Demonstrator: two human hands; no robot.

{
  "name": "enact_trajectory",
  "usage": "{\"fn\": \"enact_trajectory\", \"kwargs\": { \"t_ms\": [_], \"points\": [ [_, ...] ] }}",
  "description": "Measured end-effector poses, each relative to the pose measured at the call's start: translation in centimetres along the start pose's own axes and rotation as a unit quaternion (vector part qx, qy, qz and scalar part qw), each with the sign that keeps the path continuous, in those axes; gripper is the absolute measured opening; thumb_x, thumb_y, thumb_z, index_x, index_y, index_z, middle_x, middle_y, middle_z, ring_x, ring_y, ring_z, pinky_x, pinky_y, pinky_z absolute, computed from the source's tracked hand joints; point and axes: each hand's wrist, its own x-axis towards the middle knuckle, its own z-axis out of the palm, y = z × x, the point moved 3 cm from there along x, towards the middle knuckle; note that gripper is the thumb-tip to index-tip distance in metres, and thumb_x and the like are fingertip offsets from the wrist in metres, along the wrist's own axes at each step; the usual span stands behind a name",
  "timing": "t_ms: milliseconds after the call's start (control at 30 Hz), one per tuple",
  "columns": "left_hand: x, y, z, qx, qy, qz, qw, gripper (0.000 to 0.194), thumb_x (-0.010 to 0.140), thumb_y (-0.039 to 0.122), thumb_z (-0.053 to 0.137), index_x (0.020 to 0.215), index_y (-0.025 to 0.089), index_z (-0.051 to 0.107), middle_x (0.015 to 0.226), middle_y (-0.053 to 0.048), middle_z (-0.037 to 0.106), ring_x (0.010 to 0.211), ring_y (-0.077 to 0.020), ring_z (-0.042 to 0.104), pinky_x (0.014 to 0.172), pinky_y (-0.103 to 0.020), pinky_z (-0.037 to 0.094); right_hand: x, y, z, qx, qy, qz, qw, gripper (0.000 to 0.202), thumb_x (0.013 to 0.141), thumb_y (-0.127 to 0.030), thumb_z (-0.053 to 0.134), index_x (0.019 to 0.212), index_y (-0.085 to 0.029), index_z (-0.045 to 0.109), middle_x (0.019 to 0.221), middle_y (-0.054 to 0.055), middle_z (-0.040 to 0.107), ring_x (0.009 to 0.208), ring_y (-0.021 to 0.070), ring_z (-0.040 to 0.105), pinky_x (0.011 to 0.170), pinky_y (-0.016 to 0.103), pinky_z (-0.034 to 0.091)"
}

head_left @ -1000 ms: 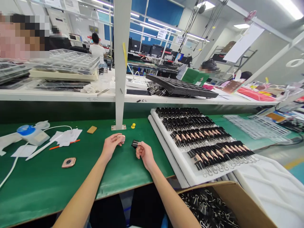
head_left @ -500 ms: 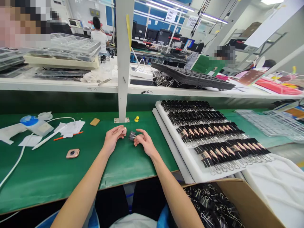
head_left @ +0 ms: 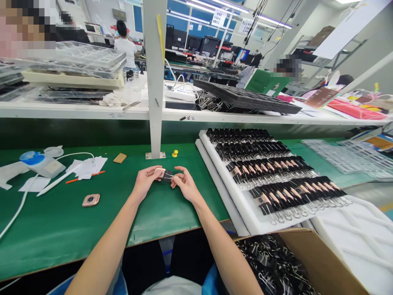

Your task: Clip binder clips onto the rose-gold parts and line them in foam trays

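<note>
Left hand [head_left: 146, 181] pinches a small pink-gold part [head_left: 159, 172] at the fingertips; right hand [head_left: 184, 184] grips a black binder clip [head_left: 167, 175] by its wire handles, fingers closed narrow on them. Clip and part touch, held just above the green bench [head_left: 92, 229], mid-bench in front of the white post [head_left: 155, 78].

Risks, as I judge them:
- Clip spring is stiff; if the right fingers slip off the handles it could snap shut off-centre or pinch a left fingertip.
- Part is small and smooth, held only by fingertips; a skewed clip mouth could flick it onto the bench or off the near edge.
- Whether the clip mouth is open or already biting the part, cannot tell; hands hide it.

Room and edges:
- White tray [head_left: 245, 221] of clipped parts sits to the right, near the right forearm; an elbow swing outward could knock the front row.
- Open cardboard box [head_left: 322, 262] of loose clips sits below the bench's near right corner, close to the right arm.
- Post base and a yellow knob [head_left: 175, 153] are just behind the hands, little room forward.
- Left side is open bench; another pink-gold part [head_left: 91, 200], papers [head_left: 87, 167] and a white cable [head_left: 18, 209] lie well apart.
- Near bench edge runs under both forearms.
</note>
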Motion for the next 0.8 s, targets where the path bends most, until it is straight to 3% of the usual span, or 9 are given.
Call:
{"fn": "enact_trajectory", "kwargs": {
  "t_ms": [367,500,567,633,700,800],
  "points": [
    [0.0,-0.1,0.2,0.019,0.012,0.005,1.000,0.059,0.064,0.052,0.091,0.105,0.012,0.080,0.097,-0.014,0.080,0.076,-0.0214,0.070,0.066,-0.031,0.055,0.2,0.3,0.3,-0.032,0.019,-0.001,0.999,0.049,0.086,-0.049,0.069,0.123,-0.023,0.049,0.079,-0.004,0.064,0.065,0.0146,0.064,0.066,0.032,0.053],
    [0.1,0.1,0.0,0.010,0.001,0.005,1.000,0.059,0.063,0.050,0.092,0.105,0.011,0.078,0.096,-0.015,0.080,0.078,-0.0223,0.071,0.066,-0.030,0.055,-2.1,-1.0,1.2,-0.060,0.060,0.020,0.996,0.054,0.087,-0.049,0.068,0.130,-0.023,0.048,0.083,-0.001,0.067,0.071,0.0160,0.066,0.072,0.033,0.054],
    [0.2,0.1,-0.1,-0.010,0.000,0.004,1.000,0.059,0.065,0.048,0.092,0.108,0.011,0.077,0.095,-0.014,0.079,0.078,-0.0210,0.071,0.065,-0.029,0.054,-5.4,-1.9,1.3,-0.087,0.063,0.044,0.993,0.046,0.088,-0.047,0.067,0.125,-0.023,0.056,0.087,0.001,0.069,0.075,0.0174,0.068,0.076,0.034,0.055],
    [0.2,0.3,-0.3,-0.044,0.014,0.006,0.999,0.060,0.067,0.046,0.091,0.114,0.013,0.073,0.094,-0.012,0.078,0.078,-0.0195,0.071,0.065,-0.027,0.054,-10.5,-2.7,0.2,-0.157,0.096,0.043,0.982,0.032,0.089,-0.048,0.066,0.106,-0.021,0.067,0.083,0.003,0.070,0.074,0.0190,0.067,0.074,0.034,0.055],
    [0.1,0.4,-0.4,-0.079,0.036,0.007,0.996,0.062,0.068,0.042,0.091,0.120,0.015,0.069,0.092,-0.008,0.077,0.078,-0.0186,0.072,0.066,-0.025,0.055,-16.8,-3.5,-2.6,-0.261,0.222,-0.003,0.939,0.032,0.089,-0.052,0.065,0.084,-0.020,0.069,0.076,0.005,0.069,0.073,0.0206,0.064,0.071,0.033,0.053],
    [-0.1,0.7,-0.4,-0.107,0.055,0.000,0.993,0.064,0.069,0.040,0.090,0.123,0.017,0.065,0.091,-0.005,0.073,0.070,-0.0176,0.071,0.059,-0.026,0.055,-26.3,-3.7,-9.5,-0.336,0.472,-0.002,0.815,0.038,0.085,-0.058,0.065,0.079,-0.020,0.068,0.074,0.007,0.071,0.073,0.0238,0.065,0.071,0.034,0.054]
  ]
}}
